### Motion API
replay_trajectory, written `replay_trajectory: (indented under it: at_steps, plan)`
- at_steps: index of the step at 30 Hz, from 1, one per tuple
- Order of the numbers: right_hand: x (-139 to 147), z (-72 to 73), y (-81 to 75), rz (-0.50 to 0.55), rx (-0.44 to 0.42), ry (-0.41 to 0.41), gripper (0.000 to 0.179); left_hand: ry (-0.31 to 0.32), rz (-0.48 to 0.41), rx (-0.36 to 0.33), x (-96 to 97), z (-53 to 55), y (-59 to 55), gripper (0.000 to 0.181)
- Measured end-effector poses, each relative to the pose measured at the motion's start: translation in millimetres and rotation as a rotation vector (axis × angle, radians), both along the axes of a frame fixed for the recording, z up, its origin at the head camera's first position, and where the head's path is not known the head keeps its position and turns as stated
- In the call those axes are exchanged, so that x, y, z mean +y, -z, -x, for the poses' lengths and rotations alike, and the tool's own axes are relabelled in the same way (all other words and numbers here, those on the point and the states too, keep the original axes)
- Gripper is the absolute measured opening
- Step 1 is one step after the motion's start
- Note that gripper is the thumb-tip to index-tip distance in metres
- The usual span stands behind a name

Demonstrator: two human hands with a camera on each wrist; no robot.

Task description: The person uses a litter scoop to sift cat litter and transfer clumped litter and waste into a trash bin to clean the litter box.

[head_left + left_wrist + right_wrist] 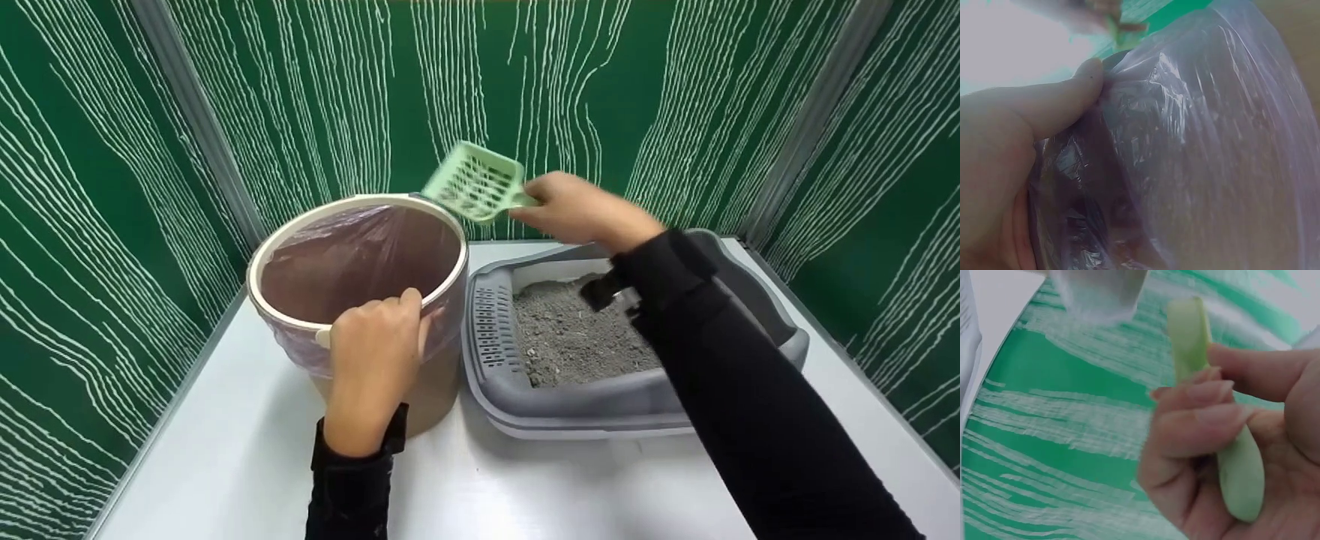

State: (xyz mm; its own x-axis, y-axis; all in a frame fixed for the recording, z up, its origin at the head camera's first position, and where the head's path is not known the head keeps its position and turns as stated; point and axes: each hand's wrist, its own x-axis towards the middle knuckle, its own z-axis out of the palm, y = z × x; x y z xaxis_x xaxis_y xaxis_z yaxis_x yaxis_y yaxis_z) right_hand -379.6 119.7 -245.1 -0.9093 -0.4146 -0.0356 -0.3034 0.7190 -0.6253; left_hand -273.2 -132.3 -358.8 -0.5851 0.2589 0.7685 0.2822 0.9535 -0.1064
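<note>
My left hand (380, 337) grips the near rim of a beige trash bin (259, 281), its thumb along the bag-covered outer wall. A thin translucent purplish bag (1207, 146) lines the bin and hangs over its outside. Up at the bin's far right rim, my right hand (574, 206) holds a light green slotted litter scoop (480, 180). In the right wrist view its fingers curl round the scoop's handle (1244, 478). The scoop's head is tilted toward the bin and overlaps its rim in the head view; motion blurs it.
To the bin's right stands a grey litter box (585, 405) holding grey litter (577, 337), with a perforated step on its left side. Both sit on a white table (480, 495). Green walls (495, 90) with white lines enclose the back and sides.
</note>
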Motion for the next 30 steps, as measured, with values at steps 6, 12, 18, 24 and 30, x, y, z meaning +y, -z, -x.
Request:
replay_trajectory:
  at_steps: [6, 12, 18, 24, 30]
  plan:
    - [-55.0, -20.2, 23.9, -0.179, 0.474, -0.142, 0.028, -0.007, 0.003, 0.015, 0.5, 0.6, 0.4, 0.041]
    - [-74.1, -25.6, 50.4, -0.674, 1.104, -0.201, 0.01, 0.002, -0.001, -0.005, 1.8, 2.9, 0.6, 0.036]
    - [-74.3, -20.9, 52.9, -0.73, 1.153, -0.177, 0.011, -0.006, 0.003, -0.017, 0.5, 2.7, 0.3, 0.037]
    - [-59.1, -16.6, 44.4, -0.31, 1.013, -0.18, 0.023, -0.003, 0.002, -0.013, -0.8, 2.0, 1.3, 0.039]
    - [-10.6, -9.7, 17.7, -0.031, 0.627, -0.028, 0.033, -0.004, -0.001, -0.018, -0.3, 2.0, 1.9, 0.041]
